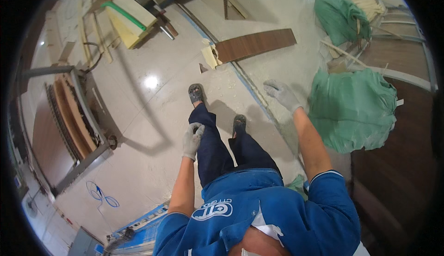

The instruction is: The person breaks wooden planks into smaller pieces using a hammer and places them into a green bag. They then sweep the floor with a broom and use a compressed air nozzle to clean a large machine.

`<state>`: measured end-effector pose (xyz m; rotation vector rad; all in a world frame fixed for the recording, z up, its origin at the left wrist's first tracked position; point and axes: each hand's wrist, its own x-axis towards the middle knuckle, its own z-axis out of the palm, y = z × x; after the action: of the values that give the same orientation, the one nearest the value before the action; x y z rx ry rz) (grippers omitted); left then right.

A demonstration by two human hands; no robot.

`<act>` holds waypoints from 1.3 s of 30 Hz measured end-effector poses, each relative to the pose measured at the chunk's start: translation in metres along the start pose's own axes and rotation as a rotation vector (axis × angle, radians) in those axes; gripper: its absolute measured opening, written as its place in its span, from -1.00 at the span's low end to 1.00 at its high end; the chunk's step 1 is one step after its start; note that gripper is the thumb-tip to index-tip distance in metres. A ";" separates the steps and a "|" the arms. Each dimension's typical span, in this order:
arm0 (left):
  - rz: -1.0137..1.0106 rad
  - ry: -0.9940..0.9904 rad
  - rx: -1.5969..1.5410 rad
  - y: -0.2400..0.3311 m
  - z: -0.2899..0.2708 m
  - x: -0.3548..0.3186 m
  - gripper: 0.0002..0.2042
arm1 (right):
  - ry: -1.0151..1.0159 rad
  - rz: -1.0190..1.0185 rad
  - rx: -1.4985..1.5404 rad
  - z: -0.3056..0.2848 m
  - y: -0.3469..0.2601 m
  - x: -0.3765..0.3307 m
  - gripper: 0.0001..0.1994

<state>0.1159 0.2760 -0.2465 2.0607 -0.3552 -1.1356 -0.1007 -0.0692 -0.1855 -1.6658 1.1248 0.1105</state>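
My left hand [192, 140], in a pale grey work glove, hangs beside my left thigh. Its fingers are loosely bent, with a dark gap showing near the thumb, and I see nothing held in it. Out to the right, over the floor strip, my right hand [282, 95] wears a similar glove. Its fingers stretch to the left, and it holds nothing. Beyond both hands a brown wood-grain board [256, 45] lies on the floor, with a torn cream end [211, 57] on its left. To the right of my right hand sits a stuffed green sack [352, 110].
A metal-framed cart [76, 126] holding curved brown panels stands at left. Far left are wood strips [95, 36] and a yellow-sided block with a green handle-like bar [124, 15]. Another green sack [342, 18] lies far right. A blue cord [102, 195] coils on the floor [138, 170].
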 end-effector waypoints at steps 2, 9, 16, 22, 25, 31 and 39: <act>-0.036 -0.062 -0.048 -0.008 0.002 0.088 -0.68 | 0.010 0.037 0.216 0.024 0.000 0.058 -0.68; -0.197 -0.098 0.195 -0.083 0.035 0.303 -0.55 | 0.089 0.621 0.634 0.128 0.113 0.219 -0.53; -0.318 -0.062 0.527 -0.163 0.118 0.483 -0.37 | 0.391 0.703 1.019 0.193 0.260 0.401 -0.59; -0.061 -0.033 0.688 -0.204 0.194 0.573 -0.36 | 0.402 0.516 1.220 0.203 0.321 0.525 -0.20; 0.040 -0.103 0.492 -0.205 0.206 0.585 -0.36 | 0.417 0.452 1.288 0.213 0.329 0.550 -0.31; -0.352 -0.195 0.262 -0.185 0.169 0.545 -0.45 | 0.420 0.338 1.297 0.182 0.292 0.508 -0.49; -0.468 -0.241 -0.277 -0.087 0.058 0.411 -0.68 | 0.650 0.552 1.378 0.092 0.216 0.364 -0.43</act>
<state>0.2928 0.0807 -0.5786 1.8090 0.1799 -1.6180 -0.0136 -0.2152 -0.5841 -0.1123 1.5493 -0.7494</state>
